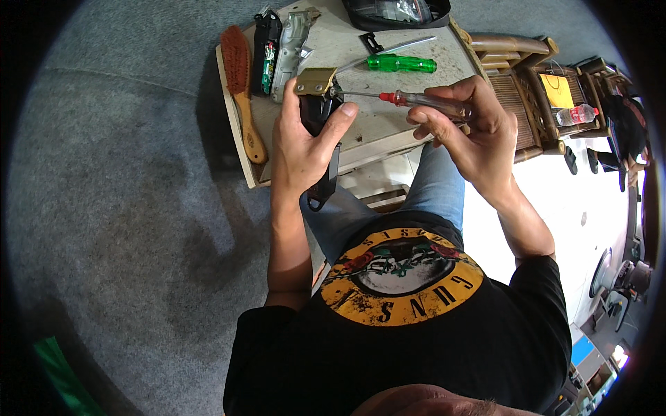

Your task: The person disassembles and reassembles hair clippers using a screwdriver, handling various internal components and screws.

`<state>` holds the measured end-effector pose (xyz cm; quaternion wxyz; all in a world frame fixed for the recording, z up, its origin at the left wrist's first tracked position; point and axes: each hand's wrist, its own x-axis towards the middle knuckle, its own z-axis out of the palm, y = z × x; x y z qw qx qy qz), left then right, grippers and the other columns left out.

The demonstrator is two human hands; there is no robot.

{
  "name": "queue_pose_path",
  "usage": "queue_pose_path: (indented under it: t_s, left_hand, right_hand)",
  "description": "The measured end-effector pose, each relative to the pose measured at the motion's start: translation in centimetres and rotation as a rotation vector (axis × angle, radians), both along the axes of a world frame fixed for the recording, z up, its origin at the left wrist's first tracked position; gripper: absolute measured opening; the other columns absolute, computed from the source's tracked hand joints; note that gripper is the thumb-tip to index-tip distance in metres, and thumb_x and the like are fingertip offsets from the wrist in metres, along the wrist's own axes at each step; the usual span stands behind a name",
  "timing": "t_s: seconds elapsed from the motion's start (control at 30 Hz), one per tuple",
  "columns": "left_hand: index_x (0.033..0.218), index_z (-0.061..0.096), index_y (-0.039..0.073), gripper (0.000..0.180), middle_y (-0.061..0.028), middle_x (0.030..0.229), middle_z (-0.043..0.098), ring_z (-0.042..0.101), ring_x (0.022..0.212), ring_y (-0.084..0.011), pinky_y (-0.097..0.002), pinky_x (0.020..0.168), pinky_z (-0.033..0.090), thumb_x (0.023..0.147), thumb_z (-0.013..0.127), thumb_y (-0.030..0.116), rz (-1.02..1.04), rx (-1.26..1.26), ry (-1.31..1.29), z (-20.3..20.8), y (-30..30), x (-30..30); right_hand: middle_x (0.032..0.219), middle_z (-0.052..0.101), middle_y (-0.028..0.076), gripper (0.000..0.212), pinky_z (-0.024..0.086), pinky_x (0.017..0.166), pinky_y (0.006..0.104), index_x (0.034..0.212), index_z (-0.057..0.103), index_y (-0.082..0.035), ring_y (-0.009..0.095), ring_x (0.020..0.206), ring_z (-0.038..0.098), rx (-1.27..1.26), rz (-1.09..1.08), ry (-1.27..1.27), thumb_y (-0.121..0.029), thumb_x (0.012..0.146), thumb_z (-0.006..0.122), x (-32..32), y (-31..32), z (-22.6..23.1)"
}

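My left hand (pixel 305 149) is wrapped round a black hair clipper (pixel 320 114), with its gold blade plate (pixel 316 82) facing up and two screws showing on it. Between the fingers and thumb of my right hand (pixel 472 132) is a screwdriver (pixel 433 104) with a clear handle and a red collar. Its thin shaft points left, and the tip meets the clipper beside the blade plate; whether it sits in a screw I cannot tell. The clipper's lower end sticks out below my left hand, over my lap.
On the small table (pixel 374 142) lie a wooden brush (pixel 244 97), an opened clipper body (pixel 266 55), a grey clipper housing (pixel 291 48), a green-handled screwdriver (pixel 402 64) and a small black part (pixel 371 43). A black case (pixel 399 12) stands behind. Bamboo chairs (pixel 517 104) line the right, one holding a bottle (pixel 577 115).
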<state>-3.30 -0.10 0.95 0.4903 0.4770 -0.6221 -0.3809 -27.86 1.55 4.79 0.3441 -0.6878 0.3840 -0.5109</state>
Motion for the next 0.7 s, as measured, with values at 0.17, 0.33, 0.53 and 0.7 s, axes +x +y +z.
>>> queue_pose_path:
  t_s: [0.17,0.33,0.53,0.7]
  left_hand:
    - [0.124,0.056,-0.002,0.049,-0.0087,0.097,0.069,0.064,0.088,-0.0175,-0.0326,0.083,0.051,0.093,0.08,0.028,0.009,0.003,-0.024,0.3,0.0,-0.1]
    - [0.122,0.057,-0.002,0.048,-0.0086,0.097,0.068,0.064,0.087,-0.0173,-0.0328,0.083,0.051,0.093,0.08,0.028,0.011,0.01,-0.006,0.1,0.0,0.0]
    - [0.124,0.056,-0.002,0.051,-0.0089,0.096,0.068,0.064,0.087,-0.0186,-0.0332,0.083,0.051,0.093,0.081,0.031,0.025,-0.018,-0.05,-0.3,-0.1,0.2]
    - [0.125,0.056,-0.003,0.054,-0.0097,0.096,0.068,0.064,0.087,-0.0185,-0.0332,0.082,0.051,0.094,0.079,0.034,0.031,0.008,-0.064,-0.1,0.0,0.1]
  right_hand:
    - [0.086,0.078,0.012,0.03,0.061,0.063,0.0231,0.101,0.066,0.005,0.012,0.079,0.076,-0.065,-0.039,0.015,-0.016,0.09,0.083,0.0,-0.4,-0.6]
    - [0.075,0.076,0.009,0.031,0.059,0.056,0.0241,0.091,0.066,0.0,0.012,0.07,0.076,-0.215,-0.12,0.188,-0.024,0.087,0.086,0.0,-0.7,-0.6]
    - [0.061,0.068,0.008,0.032,0.05,0.045,0.0274,0.081,0.066,-0.002,0.013,0.052,0.069,-0.32,-0.164,0.336,-0.027,0.09,0.084,0.1,-0.7,-0.1]
    - [0.052,0.06,0.008,0.038,0.042,0.041,0.0317,0.076,0.067,-0.001,0.015,0.042,0.06,-0.132,-0.163,0.403,-0.031,0.094,0.08,0.4,0.0,0.3]
